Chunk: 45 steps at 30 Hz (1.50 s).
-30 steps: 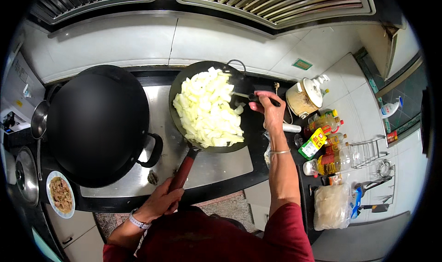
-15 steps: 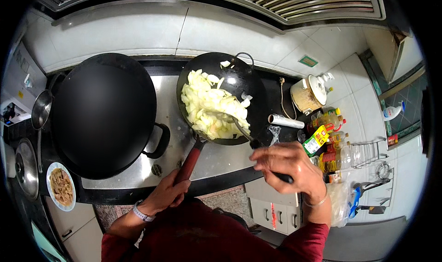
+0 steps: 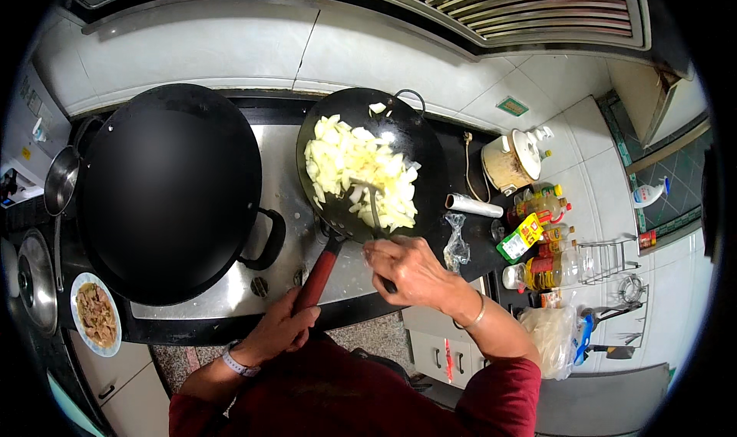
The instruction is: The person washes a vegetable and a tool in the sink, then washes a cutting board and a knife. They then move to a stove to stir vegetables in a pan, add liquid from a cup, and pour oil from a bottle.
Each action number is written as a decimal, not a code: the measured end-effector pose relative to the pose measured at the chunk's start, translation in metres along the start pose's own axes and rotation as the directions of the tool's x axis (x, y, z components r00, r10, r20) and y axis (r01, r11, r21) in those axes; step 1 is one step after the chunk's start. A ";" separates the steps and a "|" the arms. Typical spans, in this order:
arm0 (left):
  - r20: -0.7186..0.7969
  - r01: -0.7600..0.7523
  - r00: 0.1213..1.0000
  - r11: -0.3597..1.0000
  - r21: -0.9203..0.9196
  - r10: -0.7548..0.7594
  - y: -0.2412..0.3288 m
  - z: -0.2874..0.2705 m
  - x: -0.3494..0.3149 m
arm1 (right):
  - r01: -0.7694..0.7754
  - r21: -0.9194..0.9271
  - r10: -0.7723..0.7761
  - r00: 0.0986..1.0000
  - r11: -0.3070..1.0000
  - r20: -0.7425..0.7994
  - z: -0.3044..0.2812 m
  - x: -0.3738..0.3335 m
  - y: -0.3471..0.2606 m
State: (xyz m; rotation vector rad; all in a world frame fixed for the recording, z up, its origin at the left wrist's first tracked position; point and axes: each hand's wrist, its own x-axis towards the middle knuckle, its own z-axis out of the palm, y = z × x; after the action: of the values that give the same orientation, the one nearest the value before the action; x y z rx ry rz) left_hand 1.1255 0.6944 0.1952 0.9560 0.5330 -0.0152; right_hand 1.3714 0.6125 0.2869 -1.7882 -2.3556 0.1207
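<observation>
A black wok sits on the right side of the stove, holding a heap of pale green-white chopped vegetable pieces. My left hand is wrapped round the wok's red handle at its near side. In my closed right hand is the dark handle of a metal spatula. Its shaft slants down into the vegetables, and the blade is partly hidden among them. Several pieces lie apart from the heap near the wok's far rim.
Left of the wok stands a large black pan with its side handle toward me. A plate of sliced meat, a ladle and a lid are at the far left. Bottles, a white pot and a wrap roll stand right.
My right hand has moved left with the spatula, which now stands steeper. The vegetables have shifted, baring a dark patch near the wok's handle. My left hand keeps its hold.
</observation>
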 end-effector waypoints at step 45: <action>-0.039 0.018 0.999 1.000 -0.004 -0.019 -0.003 0.003 0.000 | 0.154 0.986 0.976 0.194 0.065 -0.095 0.008 0.009 0.073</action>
State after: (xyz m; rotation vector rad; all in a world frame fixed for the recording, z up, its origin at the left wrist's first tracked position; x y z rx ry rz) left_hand 1.1262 0.6899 0.1940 0.9496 0.5780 -0.0121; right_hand 1.4368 0.6418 0.2670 -1.2928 -0.2552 0.4349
